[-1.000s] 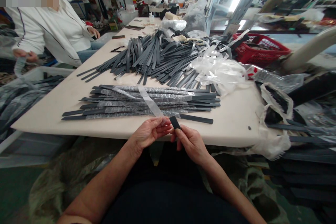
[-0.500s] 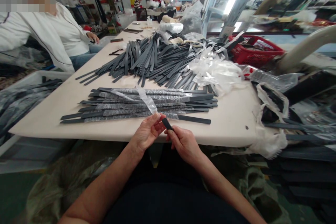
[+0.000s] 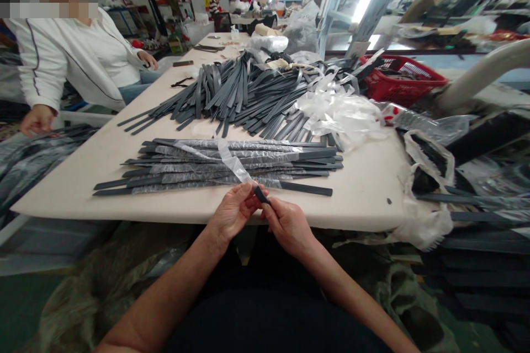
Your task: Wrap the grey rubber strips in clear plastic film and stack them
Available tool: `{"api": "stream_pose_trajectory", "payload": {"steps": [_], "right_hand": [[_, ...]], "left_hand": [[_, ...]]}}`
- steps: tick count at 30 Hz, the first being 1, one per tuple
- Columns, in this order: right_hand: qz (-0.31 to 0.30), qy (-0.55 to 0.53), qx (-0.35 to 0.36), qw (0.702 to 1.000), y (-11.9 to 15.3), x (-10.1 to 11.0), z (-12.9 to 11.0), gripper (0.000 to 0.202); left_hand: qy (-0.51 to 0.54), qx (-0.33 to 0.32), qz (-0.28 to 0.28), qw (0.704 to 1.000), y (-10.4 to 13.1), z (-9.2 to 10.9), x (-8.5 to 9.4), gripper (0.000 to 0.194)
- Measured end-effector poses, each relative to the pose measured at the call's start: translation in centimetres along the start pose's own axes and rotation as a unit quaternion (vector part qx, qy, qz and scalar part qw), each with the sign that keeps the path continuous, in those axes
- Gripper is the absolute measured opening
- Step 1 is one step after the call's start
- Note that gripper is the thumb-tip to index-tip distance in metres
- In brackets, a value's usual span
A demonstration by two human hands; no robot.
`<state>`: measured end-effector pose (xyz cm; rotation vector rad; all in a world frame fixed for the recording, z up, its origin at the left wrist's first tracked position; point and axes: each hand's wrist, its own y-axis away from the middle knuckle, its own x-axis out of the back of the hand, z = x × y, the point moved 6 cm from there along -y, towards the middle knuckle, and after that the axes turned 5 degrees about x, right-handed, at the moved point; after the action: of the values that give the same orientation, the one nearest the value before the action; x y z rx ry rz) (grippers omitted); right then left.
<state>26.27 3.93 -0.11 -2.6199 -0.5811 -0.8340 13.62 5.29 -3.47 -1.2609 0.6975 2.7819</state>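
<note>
My left hand (image 3: 235,207) pinches the end of a clear plastic sleeve (image 3: 232,161) at the table's front edge. A short dark strip (image 3: 260,194) spans the gap between my hands, its upper end at the sleeve's end. Its lower end is gripped by my right hand (image 3: 287,224), fingers closed. Just beyond, several dark strips in clear sleeves (image 3: 199,168) lie side by side across the table (image 3: 364,198). Behind them spreads a large heap of bare dark strips (image 3: 248,94), with a pile of clear sleeves (image 3: 339,107) on its right.
A red basket (image 3: 403,80) stands at the back right. Plastic bags and dark strips crowd the right side. At the left, a person in a white jacket (image 3: 78,60) has one hand over a bin (image 3: 45,229) of sleeved strips.
The dark strip has tilted more steeply, and the sleeve's end has shifted slightly right. The person at the left has brought a hand down over the bin.
</note>
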Motion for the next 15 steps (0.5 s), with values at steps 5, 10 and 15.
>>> {"api": "stream_pose_trajectory", "payload": {"steps": [5,10,15], "right_hand": [[-0.023,-0.063,-0.030,0.997,-1.0,-0.7,0.1,0.027],[-0.121,-0.328,-0.049,0.936,0.1,0.1,-1.1,0.037],[-0.056,-0.268,-0.120,0.954,4.2,4.3,1.3,0.054]], "left_hand": [[-0.032,-0.015,-0.017,0.999,0.6,-0.9,-0.3,0.034],[0.010,-0.085,0.051,0.995,0.5,2.1,0.6,0.026],[0.068,-0.109,0.106,0.986,0.7,4.6,1.8,0.022]]}}
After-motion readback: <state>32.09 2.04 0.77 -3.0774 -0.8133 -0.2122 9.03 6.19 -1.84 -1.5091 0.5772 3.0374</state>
